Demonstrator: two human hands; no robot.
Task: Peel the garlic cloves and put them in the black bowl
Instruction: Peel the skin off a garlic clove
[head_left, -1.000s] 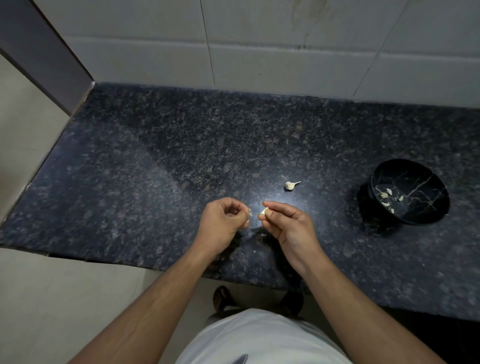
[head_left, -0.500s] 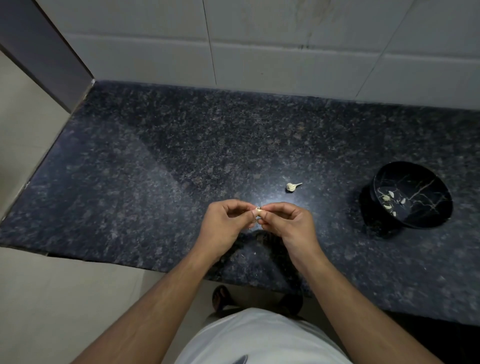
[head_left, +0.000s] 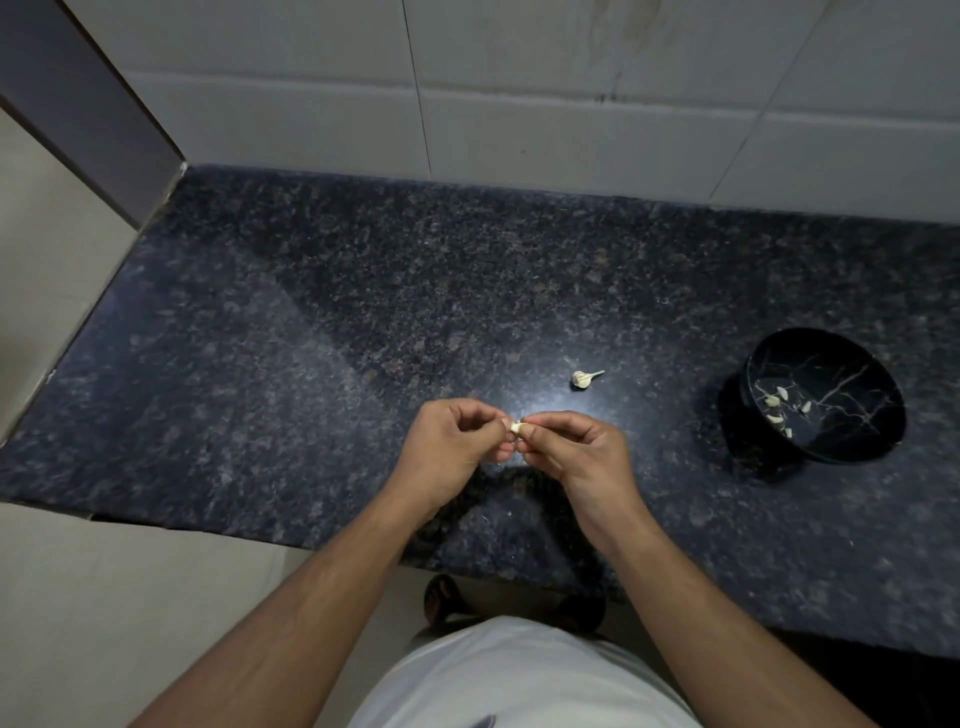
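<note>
**Both hands pinched one garlic clove over the speckled bench**

Nearest the camera, a white shirt (head_left: 519, 675) filled the lower edge, and two bare forearms reached forward over the bench's front edge. The left hand (head_left: 447, 447) and right hand (head_left: 582, 449) met fingertip to fingertip above the bench (head_left: 260, 389), both closed in a narrow pinch on a single small garlic clove (head_left: 516, 427). The clove was pale cream and smooth-looking, mostly hidden by the fingers; its long axis could not be told with certainty.

The bench was dark polished granite, flecked grey and brown, with a soft glare just beyond the hands. Past that glare lay a garlic remnant (head_left: 584, 378), off-white and papery, a bulbous base with a thin stalk; its long axis ran left to right, the stalk pointing right and slightly away.

Well to the right stood the black bowl (head_left: 883, 415), round and glossy, veined with fine pale lines like marble. Several small pale cloves (head_left: 776, 402) lay inside it.

Farthest back rose a wall (head_left: 571, 104) of large, matte, off-white tiles with thin dark joints.
</note>
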